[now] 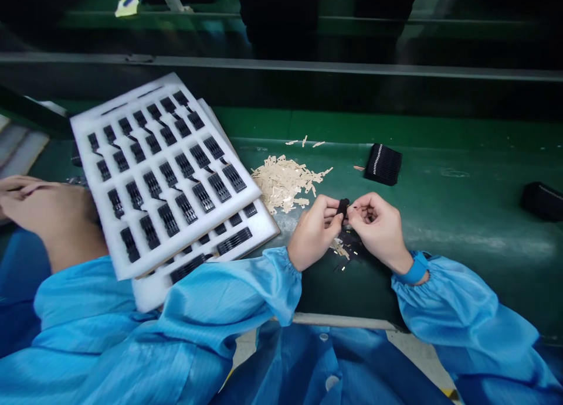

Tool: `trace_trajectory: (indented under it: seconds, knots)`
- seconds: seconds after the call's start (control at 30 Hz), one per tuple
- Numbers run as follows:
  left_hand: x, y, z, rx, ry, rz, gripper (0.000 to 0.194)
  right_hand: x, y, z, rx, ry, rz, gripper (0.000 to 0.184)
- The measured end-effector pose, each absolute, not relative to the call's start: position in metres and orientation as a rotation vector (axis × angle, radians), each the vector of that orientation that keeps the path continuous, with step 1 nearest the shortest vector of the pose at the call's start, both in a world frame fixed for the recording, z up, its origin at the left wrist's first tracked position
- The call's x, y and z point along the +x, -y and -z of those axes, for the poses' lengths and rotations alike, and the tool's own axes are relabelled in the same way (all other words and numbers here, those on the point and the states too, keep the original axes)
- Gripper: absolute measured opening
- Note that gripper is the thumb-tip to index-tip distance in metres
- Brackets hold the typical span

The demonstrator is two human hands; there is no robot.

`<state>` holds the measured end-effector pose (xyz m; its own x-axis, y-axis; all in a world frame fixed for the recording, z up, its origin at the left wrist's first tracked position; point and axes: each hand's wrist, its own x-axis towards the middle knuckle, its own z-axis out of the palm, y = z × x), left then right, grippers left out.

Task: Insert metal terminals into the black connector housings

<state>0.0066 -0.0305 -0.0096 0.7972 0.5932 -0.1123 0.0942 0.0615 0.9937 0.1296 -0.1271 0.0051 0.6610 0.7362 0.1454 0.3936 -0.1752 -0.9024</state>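
Observation:
My left hand [313, 230] is closed round a small black ribbed part [342, 207], held upright between thumb and fingers. Against its right side, my right hand [379, 228] is pinched shut; whatever its fingertips hold is too small to make out. Just under both hands lies a small scatter of pale and dark slips [341, 249] on the green work surface. A heap of thin cream-coloured strips [284, 181] spreads beyond my left hand. Behind my right hand sits a black block of stacked thin ribbed pieces [383, 164].
Two stacked white foam trays [145, 220] with black parts in their slots lean at left, close to my left sleeve. Another person's hand [53, 214] is at the far left. A second black block [543, 201] lies far right. A metal rail [281, 66] crosses behind.

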Motion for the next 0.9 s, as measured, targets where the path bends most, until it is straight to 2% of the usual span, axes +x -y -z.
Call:
trace_trajectory:
  seconds: [0.23, 0.33, 0.4, 0.5, 0.53, 0.63, 0.9]
  knots:
    - [-0.001, 0.025, 0.006, 1.96, -0.546, -0.552, 0.02, 0.132, 0.127, -0.002, -1.754, 0.843, -0.48, 0.009]
    - [-0.003, 0.024, 0.007, 2.097, -0.555, -0.568, 0.02, 0.131, 0.129, 0.0, -1.807, 0.906, -0.39, 0.008]
    - [-0.003, 0.025, 0.006, 2.034, -0.578, -0.543, 0.019, 0.131, 0.131, 0.0, -1.849, 0.967, -0.273, 0.009]
    - [0.001, 0.026, 0.003, 1.724, -0.591, -0.449, 0.014, 0.134, 0.132, 0.0, -1.798, 0.939, -0.195, 0.032]
    - [0.002, 0.025, 0.001, 1.592, -0.589, -0.412, 0.013, 0.136, 0.133, -0.001, -1.76, 0.908, -0.213, 0.032]
    - [0.007, 0.023, -0.002, 1.282, -0.596, -0.347, 0.015, 0.141, 0.132, -0.001, -1.685, 0.861, -0.323, 0.011]
    - [0.007, 0.023, -0.001, 1.231, -0.551, -0.363, 0.018, 0.14, 0.129, 0.0, -1.608, 0.858, -0.596, 0.017]
